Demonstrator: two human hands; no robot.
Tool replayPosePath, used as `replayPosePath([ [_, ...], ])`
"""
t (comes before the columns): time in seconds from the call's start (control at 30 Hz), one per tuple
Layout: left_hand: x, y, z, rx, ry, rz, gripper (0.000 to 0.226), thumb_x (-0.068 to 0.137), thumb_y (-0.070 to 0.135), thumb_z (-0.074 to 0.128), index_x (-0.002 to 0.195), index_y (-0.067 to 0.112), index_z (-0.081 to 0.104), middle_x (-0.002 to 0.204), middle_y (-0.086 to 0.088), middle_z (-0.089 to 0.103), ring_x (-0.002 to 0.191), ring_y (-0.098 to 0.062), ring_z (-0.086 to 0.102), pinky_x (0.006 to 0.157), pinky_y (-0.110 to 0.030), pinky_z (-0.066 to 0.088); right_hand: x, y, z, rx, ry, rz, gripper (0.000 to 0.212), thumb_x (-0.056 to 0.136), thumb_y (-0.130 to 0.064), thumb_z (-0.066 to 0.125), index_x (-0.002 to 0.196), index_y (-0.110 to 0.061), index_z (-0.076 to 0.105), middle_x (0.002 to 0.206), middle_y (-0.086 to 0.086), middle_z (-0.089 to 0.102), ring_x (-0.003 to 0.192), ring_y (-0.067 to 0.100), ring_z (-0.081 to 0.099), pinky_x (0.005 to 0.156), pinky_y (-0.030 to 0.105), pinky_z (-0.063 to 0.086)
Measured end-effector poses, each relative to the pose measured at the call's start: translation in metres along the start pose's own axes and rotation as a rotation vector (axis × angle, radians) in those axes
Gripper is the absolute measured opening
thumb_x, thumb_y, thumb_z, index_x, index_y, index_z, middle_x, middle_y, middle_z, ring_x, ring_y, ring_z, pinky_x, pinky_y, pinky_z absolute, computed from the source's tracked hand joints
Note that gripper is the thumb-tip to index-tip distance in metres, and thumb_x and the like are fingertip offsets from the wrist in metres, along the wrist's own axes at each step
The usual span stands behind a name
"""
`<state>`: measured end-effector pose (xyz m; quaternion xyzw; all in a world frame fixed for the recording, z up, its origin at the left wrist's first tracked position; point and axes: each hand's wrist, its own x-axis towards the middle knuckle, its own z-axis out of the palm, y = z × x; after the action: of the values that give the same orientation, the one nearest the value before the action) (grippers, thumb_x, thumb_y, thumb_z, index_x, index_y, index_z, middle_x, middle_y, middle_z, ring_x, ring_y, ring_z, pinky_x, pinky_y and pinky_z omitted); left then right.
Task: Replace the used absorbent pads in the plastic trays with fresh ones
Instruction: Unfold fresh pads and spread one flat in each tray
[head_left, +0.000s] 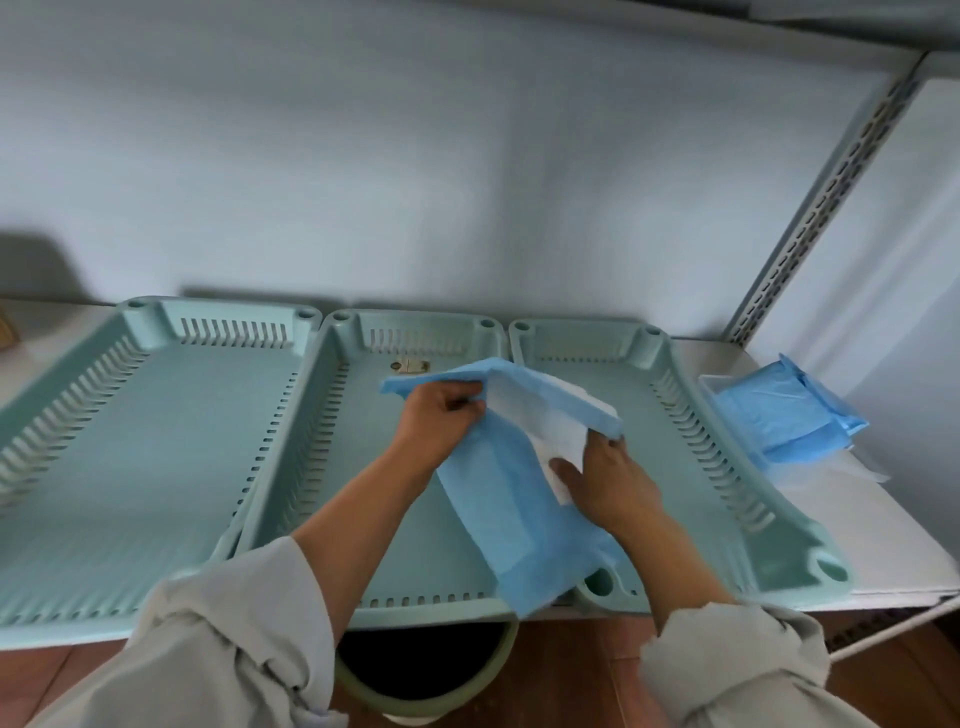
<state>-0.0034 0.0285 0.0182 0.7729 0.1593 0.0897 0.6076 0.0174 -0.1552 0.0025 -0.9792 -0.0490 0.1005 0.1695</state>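
Three pale green plastic trays stand side by side on a white shelf: the left tray, the middle tray and the right tray. A blue absorbent pad with a white inner side hangs partly unfolded over the middle tray. My left hand pinches its upper left edge. My right hand holds the pad's right part, thumb on the white side. No pad lies in the left or right tray.
A stack of folded blue pads in clear wrapping lies on the shelf to the right of the trays. A green-rimmed bin stands on the floor below the shelf's front edge. A perforated metal upright rises at the right.
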Motion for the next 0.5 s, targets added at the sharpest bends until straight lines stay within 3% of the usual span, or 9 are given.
replayPosePath([
  [0.1, -0.007, 0.005, -0.006, -0.283, 0.059, -0.059, 0.031, 0.086, 0.003, 0.065, 0.117, 0.003, 0.065, 0.109, -0.008, 0.066, 0.097, -0.020, 0.062, 0.092, -0.035, 0.052, -0.001, 0.000, -0.003, 0.088, 0.099, -0.028, 0.067, 0.097, -0.045, 0.041, 0.151, -0.019, 0.011, 0.156, 0.011, 0.019, 0.130, 0.034, 0.043, 0.101, 0.044, 0.038],
  [0.17, -0.007, 0.001, -0.008, -0.310, 0.085, -0.084, 0.030, 0.084, 0.001, 0.066, 0.114, 0.000, 0.065, 0.102, -0.008, 0.066, 0.090, -0.019, 0.061, 0.086, -0.035, 0.054, -0.005, -0.012, -0.004, 0.187, 0.125, -0.096, 0.063, 0.096, -0.045, 0.043, 0.150, -0.021, 0.020, 0.152, 0.007, 0.031, 0.131, 0.027, 0.045, 0.103, 0.041, 0.038],
  [0.23, -0.003, 0.000, -0.008, -0.283, 0.108, -0.112, 0.027, 0.084, -0.001, 0.065, 0.111, -0.003, 0.066, 0.095, -0.008, 0.066, 0.083, -0.017, 0.061, 0.078, -0.030, 0.054, -0.005, -0.025, -0.003, 0.326, 0.019, -0.120, 0.064, 0.092, -0.046, 0.052, 0.146, -0.018, 0.033, 0.145, 0.005, 0.044, 0.130, 0.022, 0.046, 0.107, 0.036, 0.036],
  [0.33, 0.001, 0.005, -0.007, -0.292, 0.099, -0.201, 0.025, 0.085, -0.001, 0.064, 0.110, 0.001, 0.068, 0.101, -0.014, 0.067, 0.089, -0.023, 0.061, 0.079, -0.032, 0.054, -0.003, -0.035, -0.004, 0.356, -0.134, -0.138, 0.053, 0.084, -0.031, 0.068, 0.130, -0.006, 0.055, 0.129, 0.009, 0.059, 0.117, 0.026, 0.056, 0.099, 0.036, 0.043],
  [0.4, -0.001, 0.015, -0.009, -0.369, 0.058, -0.280, 0.030, 0.086, 0.002, 0.064, 0.116, 0.004, 0.064, 0.102, -0.012, 0.064, 0.091, -0.023, 0.060, 0.073, -0.030, 0.054, -0.005, -0.041, -0.009, 0.335, -0.050, -0.188, 0.034, 0.081, -0.018, 0.069, 0.113, -0.006, 0.067, 0.117, 0.010, 0.067, 0.107, 0.027, 0.061, 0.092, 0.035, 0.047],
  [0.5, -0.004, 0.025, -0.012, -0.411, -0.068, -0.402, 0.061, 0.084, 0.017, 0.070, 0.137, 0.013, 0.040, 0.127, -0.013, 0.054, 0.107, -0.025, 0.056, 0.077, -0.036, 0.053, -0.017, -0.058, -0.021, 0.314, 0.142, -0.271, 0.033, 0.083, -0.014, 0.062, 0.115, -0.017, 0.068, 0.121, 0.002, 0.066, 0.113, 0.021, 0.060, 0.094, 0.029, 0.044],
])
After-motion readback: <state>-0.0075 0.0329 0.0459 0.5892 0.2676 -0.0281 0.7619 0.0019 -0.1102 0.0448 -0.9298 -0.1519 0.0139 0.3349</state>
